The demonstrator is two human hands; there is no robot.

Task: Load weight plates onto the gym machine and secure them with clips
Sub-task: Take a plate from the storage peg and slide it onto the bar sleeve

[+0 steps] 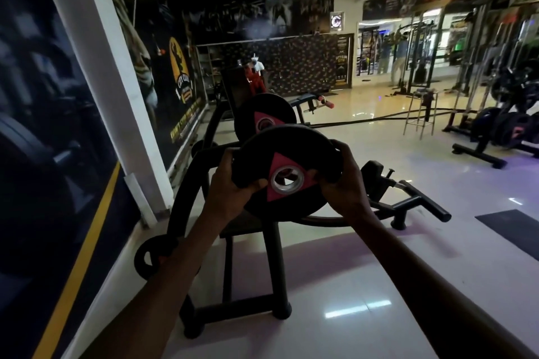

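Observation:
I hold a black weight plate (291, 143) with a pink triangle and a steel-ringed centre hole in front of me, above the black gym machine (186, 183). My left hand (233, 183) grips its left rim, thumb on the face. My right hand (341, 172) grips its right rim, fingers curled over the edge. A second black plate (262, 109) with the same pink triangle sits on the machine just behind the held one. No clip is visible.
A dark poster wall (58, 125) and a white pillar (116, 81) stand close on the left. A small plate (151, 253) hangs low on the machine frame. A plate rack (495, 131), a stool (420, 114) and cable machines stand across the glossy floor to the right.

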